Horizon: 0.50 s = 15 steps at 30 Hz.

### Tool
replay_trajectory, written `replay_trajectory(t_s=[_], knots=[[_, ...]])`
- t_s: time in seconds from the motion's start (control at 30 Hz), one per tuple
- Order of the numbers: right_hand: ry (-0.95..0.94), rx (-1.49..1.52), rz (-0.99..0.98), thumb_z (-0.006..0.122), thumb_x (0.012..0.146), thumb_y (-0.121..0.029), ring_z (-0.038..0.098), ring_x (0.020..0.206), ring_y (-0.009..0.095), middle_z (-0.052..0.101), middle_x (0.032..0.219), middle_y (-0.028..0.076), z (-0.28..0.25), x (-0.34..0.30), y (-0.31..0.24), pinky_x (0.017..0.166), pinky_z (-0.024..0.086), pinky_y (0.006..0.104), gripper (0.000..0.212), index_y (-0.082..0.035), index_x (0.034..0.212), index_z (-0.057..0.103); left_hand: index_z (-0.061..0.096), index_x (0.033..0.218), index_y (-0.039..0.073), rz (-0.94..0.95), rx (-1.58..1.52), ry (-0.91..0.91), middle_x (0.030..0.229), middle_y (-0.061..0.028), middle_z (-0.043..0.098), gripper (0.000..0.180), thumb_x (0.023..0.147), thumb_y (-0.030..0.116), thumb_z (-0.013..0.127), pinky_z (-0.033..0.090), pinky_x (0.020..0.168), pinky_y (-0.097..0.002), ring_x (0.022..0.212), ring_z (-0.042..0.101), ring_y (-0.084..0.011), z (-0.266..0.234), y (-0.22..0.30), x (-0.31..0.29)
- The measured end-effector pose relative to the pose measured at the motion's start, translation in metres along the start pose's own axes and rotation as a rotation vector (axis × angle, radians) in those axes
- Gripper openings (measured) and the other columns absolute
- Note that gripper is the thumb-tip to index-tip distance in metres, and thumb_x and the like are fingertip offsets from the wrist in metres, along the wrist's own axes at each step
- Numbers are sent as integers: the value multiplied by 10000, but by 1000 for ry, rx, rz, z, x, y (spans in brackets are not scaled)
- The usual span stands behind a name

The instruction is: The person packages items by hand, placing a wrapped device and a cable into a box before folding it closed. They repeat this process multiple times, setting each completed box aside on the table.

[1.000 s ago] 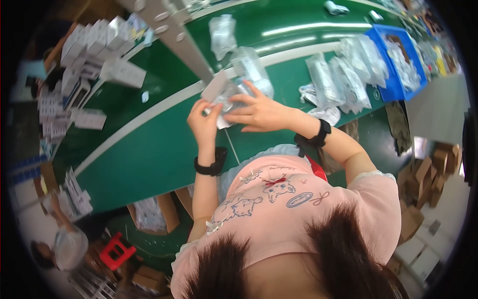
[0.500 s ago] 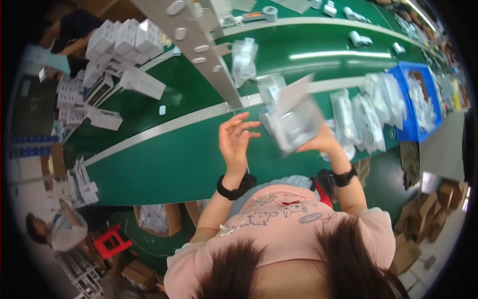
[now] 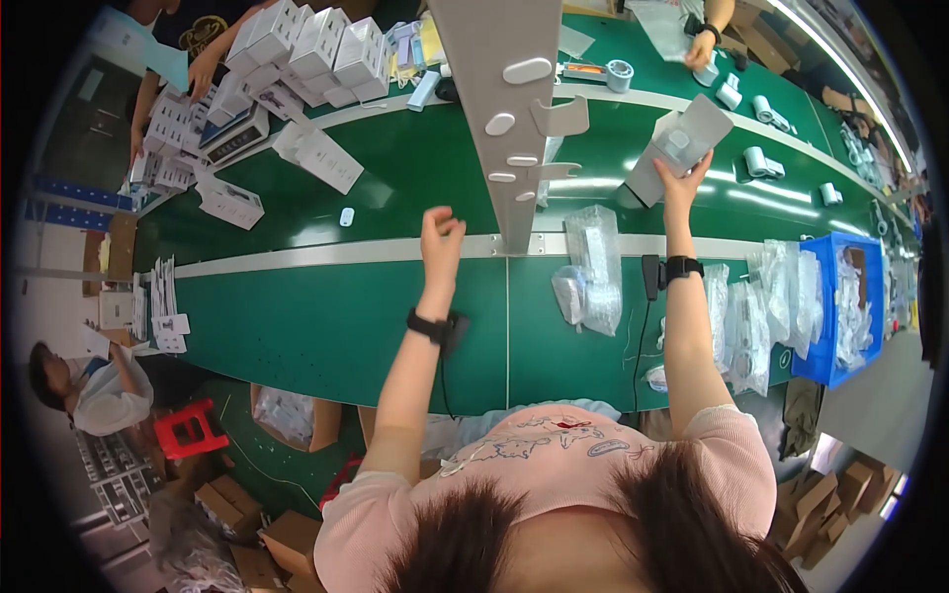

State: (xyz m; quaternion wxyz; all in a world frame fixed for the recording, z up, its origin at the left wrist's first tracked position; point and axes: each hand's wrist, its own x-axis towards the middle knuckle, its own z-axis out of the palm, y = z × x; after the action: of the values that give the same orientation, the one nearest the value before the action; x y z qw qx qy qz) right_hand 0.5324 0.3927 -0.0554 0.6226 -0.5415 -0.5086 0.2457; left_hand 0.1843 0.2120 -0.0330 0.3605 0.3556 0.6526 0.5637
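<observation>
At the far side of the bench, my right hand (image 3: 684, 180) is closed around a white open-topped carton (image 3: 700, 124), its flap standing up. Something pale and grey shows inside, too unclear to name. My left hand (image 3: 442, 235) hovers left of the grey post with its fingers curled in, and nothing shows in it. Nearer me, between my forearms, clear bubble-wrap packages (image 3: 599, 272) lie on the green bench (image 3: 336, 321). Black bands circle both wrists.
A grey metal post (image 3: 499, 128) rises between my hands. White boxes (image 3: 316, 44) are stacked far left, where another person's hand (image 3: 206, 71) rests. Several bagged parts (image 3: 748, 336) and a blue bin (image 3: 806, 371) sit at right. Another hand (image 3: 702, 47) works at the far side.
My right hand has carried the carton away from me to the far part of the bench. My left hand has moved slightly left, its fingers curling in. The view has shifted.
</observation>
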Motion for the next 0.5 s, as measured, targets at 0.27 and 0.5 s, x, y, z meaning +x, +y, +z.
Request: replay_trajectory(t_s=[0.27, 0.5], knots=[[-284, -565, -132, 730, 650, -225, 388, 1131, 291, 344, 1261, 179, -34, -62, -13, 912, 346, 359, 789, -57, 1298, 313, 452, 1086, 15, 289, 276, -268, 900, -72, 546, 515, 700, 265, 685, 447, 721, -306, 813, 526, -204, 92, 18, 98], [-664, -696, -110, 699, 651, -217, 353, 1131, 403, 326, 1288, 173, 7, -173, -94, 864, 407, 435, 586, -176, 1188, 467, 450, 1083, 8, 272, 986, -172, 922, -83, 572, 562, 680, 315, 695, 465, 724, -315, 853, 554, -218, 71, -37, 147]])
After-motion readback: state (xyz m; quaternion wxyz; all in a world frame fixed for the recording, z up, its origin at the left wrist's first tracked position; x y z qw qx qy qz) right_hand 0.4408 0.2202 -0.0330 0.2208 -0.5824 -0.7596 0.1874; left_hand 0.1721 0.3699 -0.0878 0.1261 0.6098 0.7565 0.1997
